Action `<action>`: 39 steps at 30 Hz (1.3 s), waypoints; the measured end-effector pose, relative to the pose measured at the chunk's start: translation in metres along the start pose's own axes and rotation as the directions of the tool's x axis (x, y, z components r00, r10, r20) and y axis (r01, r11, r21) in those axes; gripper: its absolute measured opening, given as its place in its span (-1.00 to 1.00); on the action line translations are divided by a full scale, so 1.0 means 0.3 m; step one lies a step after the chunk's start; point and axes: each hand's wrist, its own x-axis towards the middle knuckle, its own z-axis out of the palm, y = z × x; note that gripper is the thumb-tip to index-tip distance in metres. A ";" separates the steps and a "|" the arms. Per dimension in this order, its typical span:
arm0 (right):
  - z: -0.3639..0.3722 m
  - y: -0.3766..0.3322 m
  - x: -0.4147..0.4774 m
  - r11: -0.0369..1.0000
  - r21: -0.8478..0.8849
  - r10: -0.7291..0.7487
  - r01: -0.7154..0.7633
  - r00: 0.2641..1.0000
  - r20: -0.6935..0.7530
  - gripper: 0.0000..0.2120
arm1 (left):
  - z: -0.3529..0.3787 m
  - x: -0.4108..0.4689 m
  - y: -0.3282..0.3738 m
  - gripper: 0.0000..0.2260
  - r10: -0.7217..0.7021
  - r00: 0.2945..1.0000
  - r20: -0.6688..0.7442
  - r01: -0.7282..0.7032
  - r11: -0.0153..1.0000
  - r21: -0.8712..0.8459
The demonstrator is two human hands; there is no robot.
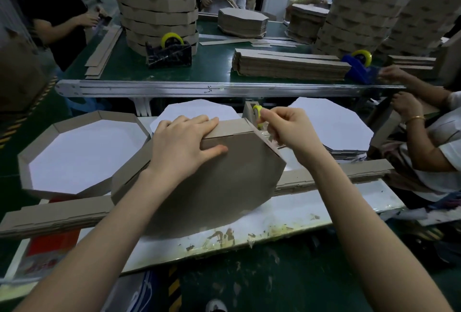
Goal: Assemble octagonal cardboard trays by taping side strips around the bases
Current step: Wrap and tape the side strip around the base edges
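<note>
A brown octagonal tray (219, 187) stands tilted, bottom side toward me, on the white work board (299, 214). My left hand (184, 144) grips its top edge, fingers over the side strip (229, 128) and thumb on the base. My right hand (282, 127) has curled fingers at the tray's upper right corner, pinching what looks like clear tape beside a yellow tape roll (258, 114) in a cardboard holder. The tape itself is hard to make out.
A finished octagonal tray (37, 154) lies at left. White octagonal bases (336, 122) lie behind. Long side strips (50, 214) lie across the board. Beyond an aluminium rail (224, 88), a green table holds tray stacks, strip piles and tape dispensers. Other people work around.
</note>
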 end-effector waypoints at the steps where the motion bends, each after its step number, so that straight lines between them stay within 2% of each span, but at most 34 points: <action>1: -0.002 0.026 0.029 0.999 0.013 0.048 -0.047 0.998 -0.049 -0.73 | -0.001 0.002 0.001 -0.39 0.002 1.000 0.022 -0.002 1.000 0.013; 5: -0.023 0.165 0.167 0.972 0.050 0.234 -0.228 0.958 -0.165 -0.84 | -0.005 0.002 -0.006 -0.37 0.015 1.000 0.020 -0.015 1.000 0.008; 9: -0.047 0.310 0.304 0.913 0.016 0.407 -0.408 0.906 -0.114 -0.80 | -0.008 0.017 -0.002 -0.51 -0.003 0.998 -0.056 -0.002 0.996 -0.090; 12: -0.049 0.413 0.424 0.868 -0.079 0.485 -0.491 0.871 -0.081 -0.84 | 0.002 0.038 -0.021 -0.53 0.035 0.999 -0.029 -0.037 0.996 -0.082; 14: -0.038 0.472 0.498 0.830 -0.180 0.524 -0.528 0.849 -0.071 -0.87 | 0.002 0.057 -0.044 -0.54 0.021 1.000 0.000 -0.021 0.991 -0.129; 17: -0.010 0.555 0.593 0.783 -0.339 0.538 -0.522 0.841 -0.056 -0.91 | 0.007 0.082 -0.067 -0.58 0.020 0.998 -0.054 -0.029 0.984 -0.176; 19: 0.009 0.605 0.640 0.753 -0.372 0.566 -0.543 0.822 -0.054 -0.89 | 0.012 0.103 -0.076 -0.57 0.023 0.998 -0.055 -0.033 0.980 -0.198; 22: 0.030 0.673 0.692 0.707 -0.410 0.607 -0.576 0.792 -0.065 -0.89 | 0.025 0.133 -0.090 -0.45 -0.024 1.000 0.012 0.026 0.977 -0.209; 27: 0.050 0.744 0.761 0.675 -0.361 0.658 -0.643 0.747 -0.101 -0.84 | 0.040 0.160 -0.103 -0.42 -0.048 0.998 0.031 0.053 0.975 -0.218; 31: 0.042 0.741 0.799 0.661 -0.300 0.696 -0.688 0.711 -0.100 -0.90 | 0.044 0.168 -0.105 -0.44 -0.041 0.999 0.004 0.040 0.976 -0.214; 34: 0.036 0.730 0.800 0.661 -0.109 0.743 -0.742 0.668 -0.043 -0.90 | 0.046 0.172 -0.105 -0.45 -0.039 0.999 -0.013 0.035 0.975 -0.220; 39: 0.031 0.723 0.749 0.678 0.194 0.735 -0.709 0.662 -0.148 -0.87 | 0.042 0.178 -0.098 -0.46 -0.024 1.000 -0.012 0.021 0.972 -0.233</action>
